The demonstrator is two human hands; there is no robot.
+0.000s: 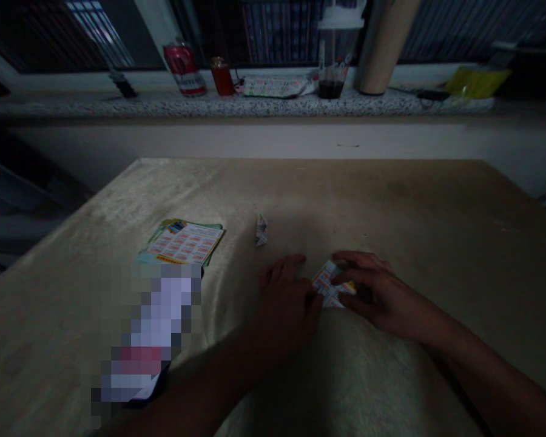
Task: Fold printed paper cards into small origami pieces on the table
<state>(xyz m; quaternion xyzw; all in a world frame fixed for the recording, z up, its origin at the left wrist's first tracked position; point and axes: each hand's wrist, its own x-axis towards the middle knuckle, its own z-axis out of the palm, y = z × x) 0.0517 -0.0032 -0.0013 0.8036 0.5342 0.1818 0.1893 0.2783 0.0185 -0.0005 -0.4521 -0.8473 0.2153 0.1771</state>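
Note:
A small folded printed paper (330,284) lies on the table with both hands at it. My left hand (286,297) is at its left side, thumb and forefinger closed on the edge, the other fingers curled on the tabletop. From the right, my right hand (377,290) rests its bent fingertips and thumb on the paper, covering its right corner. The print shows orange, blue and white blocks. A small folded paper piece (261,230) sits beyond my left hand. Farther left is a stack of printed paper sheets (186,241) with green edges.
A pixelated phone-like device (157,331) lies by my left forearm. Along the stone windowsill (264,109) stand a red can (184,70), a small red jar (222,76), a lidded cup (333,57) with dark liquid and a tan cylinder (384,48). The table (414,194) ends before the wall.

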